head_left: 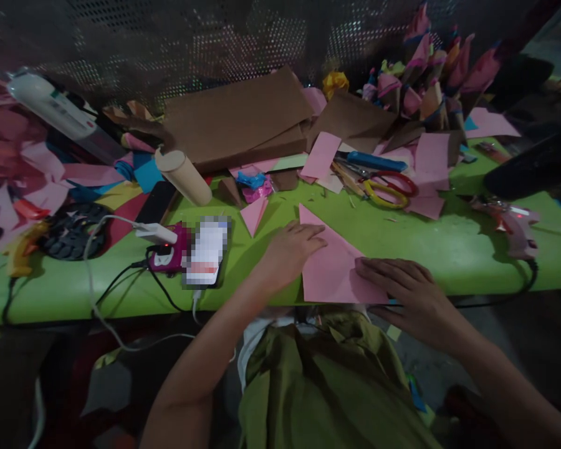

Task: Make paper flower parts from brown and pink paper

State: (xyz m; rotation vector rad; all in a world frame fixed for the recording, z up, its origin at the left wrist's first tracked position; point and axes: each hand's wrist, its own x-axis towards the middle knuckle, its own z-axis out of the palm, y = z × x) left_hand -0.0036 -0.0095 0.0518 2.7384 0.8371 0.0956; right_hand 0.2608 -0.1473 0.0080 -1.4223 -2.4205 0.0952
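A pink paper triangle (pixel 330 265) lies on the green table (pixel 449 243) near its front edge. My left hand (pixel 287 252) rests on the triangle's left edge, fingers stretched flat and together. My right hand (pixel 406 293) lies flat on the triangle's lower right corner, fingers spread. Neither hand grips anything. A smaller pink paper triangle (pixel 254 215) lies just to the left, apart from both hands.
Scissors with yellow and red handles (pixel 386 187) lie behind the paper. A phone (pixel 206 251) with cables sits left. A cardboard tube (pixel 183 176), brown card sheets (pixel 238 118), paper scraps, paper cones (pixel 425 68) and a glue gun (pixel 514 227) crowd the table.
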